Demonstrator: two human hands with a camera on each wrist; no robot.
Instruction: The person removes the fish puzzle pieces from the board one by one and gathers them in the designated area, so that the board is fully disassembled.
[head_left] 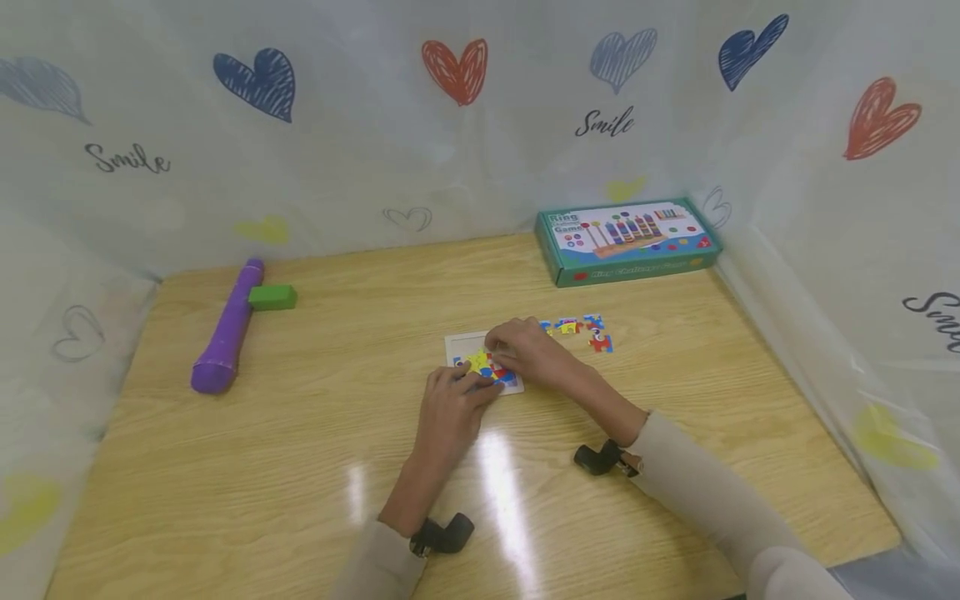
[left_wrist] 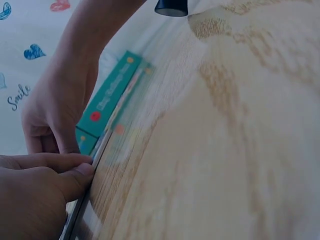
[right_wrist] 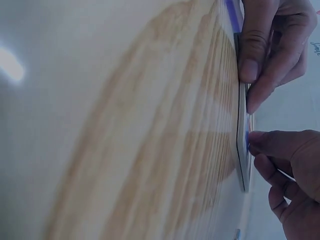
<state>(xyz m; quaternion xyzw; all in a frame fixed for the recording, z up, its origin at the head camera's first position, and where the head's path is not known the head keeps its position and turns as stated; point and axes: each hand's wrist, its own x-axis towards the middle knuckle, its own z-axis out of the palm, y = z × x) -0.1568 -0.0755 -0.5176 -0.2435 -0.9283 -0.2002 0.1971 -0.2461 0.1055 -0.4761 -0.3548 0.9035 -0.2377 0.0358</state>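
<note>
Both hands are at a small jigsaw puzzle board (head_left: 462,342) with a pale frame, partly filled with yellow, red and blue pieces. My left hand (head_left: 450,408) holds the near edge of the board; in the right wrist view its thumb (right_wrist: 248,70) lies against the side and a finger over the top. From the right, my right hand (head_left: 528,350) reaches over the board and pinches a puzzle piece, mostly hidden by the fingers, with a bit of blue by the fingertips in the right wrist view. Beyond that hand lie several loose puzzle pieces (head_left: 600,340) on the table.
A green Ring Challenge Game box (head_left: 630,242) stands at the back right of the wooden table (head_left: 300,467). Over on the left lies a purple toy hammer-like stick (head_left: 228,333) with a green block (head_left: 272,297) against it. White sheeting with printed hearts surrounds the table.
</note>
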